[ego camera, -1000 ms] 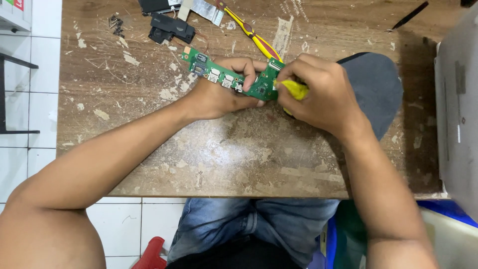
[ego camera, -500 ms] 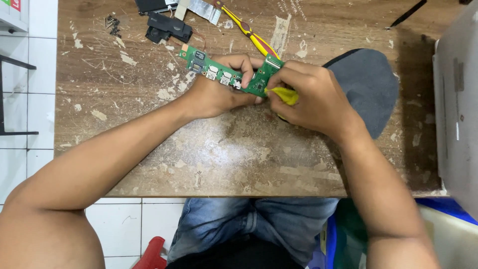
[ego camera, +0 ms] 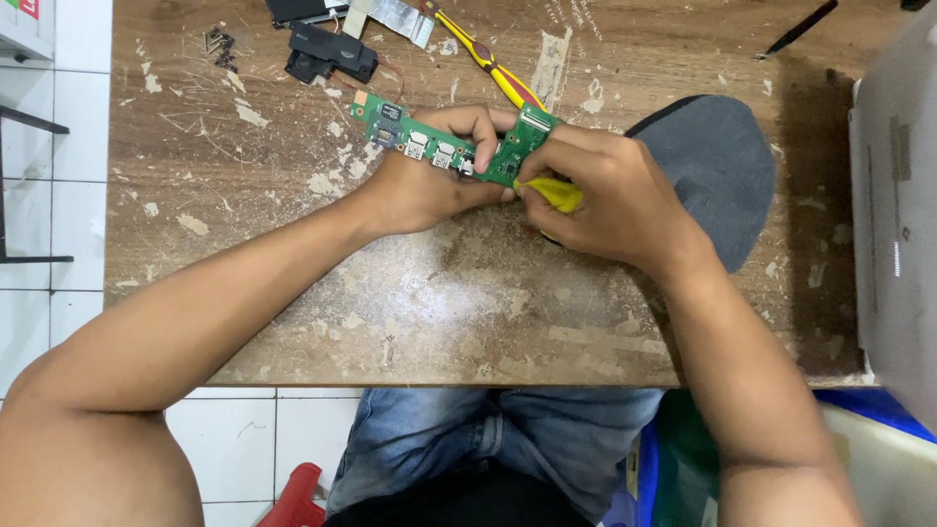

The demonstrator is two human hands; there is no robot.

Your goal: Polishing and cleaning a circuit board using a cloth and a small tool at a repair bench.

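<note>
Barely moved: left hand (ego camera: 429, 185), right hand (ego camera: 610, 200) grip circuit board (ego camera: 439, 148).

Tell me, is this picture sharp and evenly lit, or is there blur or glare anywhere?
Head view: even, soft light, no hard glare; faint shadow under the hands on the wooden table. The green circuit board, left hand and right hand look sharp, with no motion blur. The yellow tool is mostly hidden. The forearms loom large near the bottom edge, wide-lens stretch.

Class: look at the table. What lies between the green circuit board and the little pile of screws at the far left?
In the head view, a black plastic part lies between the green circuit board and the screws.
</note>
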